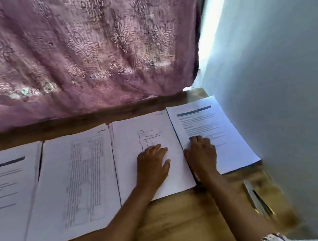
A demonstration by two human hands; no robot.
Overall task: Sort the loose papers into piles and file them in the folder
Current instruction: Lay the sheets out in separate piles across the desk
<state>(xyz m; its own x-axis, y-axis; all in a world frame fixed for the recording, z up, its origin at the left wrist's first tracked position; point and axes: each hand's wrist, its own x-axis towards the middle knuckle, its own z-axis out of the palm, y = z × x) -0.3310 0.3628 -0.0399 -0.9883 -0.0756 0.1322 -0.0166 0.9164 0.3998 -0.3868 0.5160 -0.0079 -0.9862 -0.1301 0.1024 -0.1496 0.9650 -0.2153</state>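
Observation:
Several paper piles lie side by side on the wooden table (178,216). From the left: a text sheet with a dark header bar (4,195), a sheet with a dense table (77,184), a sheet with a line drawing of a figure (145,130), and a text sheet with a blue header (205,121). My left hand (153,162) rests flat on the drawing sheet. On the blue-header sheet, close to its left edge, my right hand (201,153) rests with fingers extended. No folder is in view.
A pink patterned curtain (81,49) hangs behind the table's far edge. A pale wall (282,81) runs along the right side. A slim pen-like object (256,198) lies on the table by the wall. Bare wood shows at the front.

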